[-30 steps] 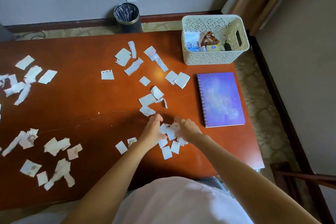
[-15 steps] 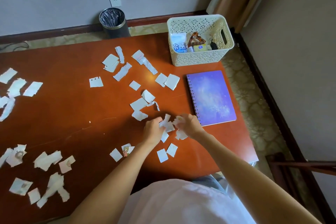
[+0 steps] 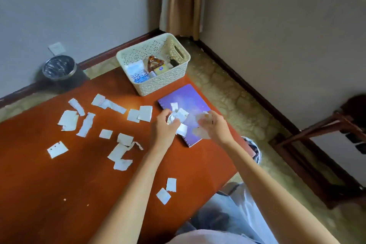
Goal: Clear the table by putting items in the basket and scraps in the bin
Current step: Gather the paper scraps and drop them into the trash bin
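Observation:
Both hands are raised above the purple notebook at the table's right edge. My left hand grips a bunch of white paper scraps. My right hand holds more scraps in its curled fingers. Many torn scraps lie spread over the brown table, and two scraps sit near its front edge. A white perforated basket with several small items stands at the far right corner. A black bin stands on the floor behind the table.
A second bin shows on the floor just past the table's right edge, under my right forearm. A dark wooden chair stands to the right. A curtain hangs in the room's corner.
Both hands have lifted the gathered scraps off the table and carried them right, over the notebook. The camera has turned right, bringing the second bin into view.

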`<state>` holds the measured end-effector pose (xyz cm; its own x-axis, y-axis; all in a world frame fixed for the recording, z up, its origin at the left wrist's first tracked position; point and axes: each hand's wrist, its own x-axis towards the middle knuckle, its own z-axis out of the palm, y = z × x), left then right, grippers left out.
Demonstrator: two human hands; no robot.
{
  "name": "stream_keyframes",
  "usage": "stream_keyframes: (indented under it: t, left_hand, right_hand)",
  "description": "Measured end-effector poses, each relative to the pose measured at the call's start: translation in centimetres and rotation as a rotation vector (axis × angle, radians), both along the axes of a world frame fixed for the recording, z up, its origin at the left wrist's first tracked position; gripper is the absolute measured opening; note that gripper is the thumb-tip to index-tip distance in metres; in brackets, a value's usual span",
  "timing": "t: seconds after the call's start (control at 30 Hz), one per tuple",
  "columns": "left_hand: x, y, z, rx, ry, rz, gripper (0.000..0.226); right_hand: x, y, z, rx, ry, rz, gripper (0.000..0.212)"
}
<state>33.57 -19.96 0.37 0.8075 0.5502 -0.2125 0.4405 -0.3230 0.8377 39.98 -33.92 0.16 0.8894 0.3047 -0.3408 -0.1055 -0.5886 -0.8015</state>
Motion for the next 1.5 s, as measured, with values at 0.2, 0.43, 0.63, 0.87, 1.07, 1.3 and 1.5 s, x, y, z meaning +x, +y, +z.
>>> stream_keyframes:
  t: [0.2,0.43,0.63,0.87,1.07,1.3,1.5]
  left_hand:
    - [6.2,-7.9,0.7,-0.032,-0.016,-0.238,0.03]
    - [14.0,-18.9,-2.2,-0.041,0.129,-0.462,0.02]
    - [21.1,-27.1,-8.5,-0.038,0.373,-0.59,0.038]
    - [26.8,-33.2,-19.9,0.032,0.659,-0.647,0.033]
    - [28.8,-36.8,-32.2,0.114,0.849,-0.733,0.023]
    - [28.2,-38.0,-44.0,0.191,0.99,-0.822,0.031]
    - [27.5,-37.3,-48.2,0.289,1.044,-0.94,0.041]
  right_hand:
    - [3.7,-9.5,1.0,0.094,-0.002,-0.401,0.008]
    - [8.7,-20.7,-3.6,0.088,0.135,-0.719,0.023]
    - [14.5,-27.3,-10.1,-0.05,0.277,-0.802,0.027]
    - [19.3,-31.8,-21.5,-0.205,0.49,-0.669,0.013]
    - [19.8,-34.0,-33.4,-0.187,0.672,-0.673,0.044]
    - [18.5,-34.0,-46.6,-0.25,0.756,-0.683,0.023]
    - [17.7,-33.3,-50.4,-0.215,0.834,-0.681,0.02]
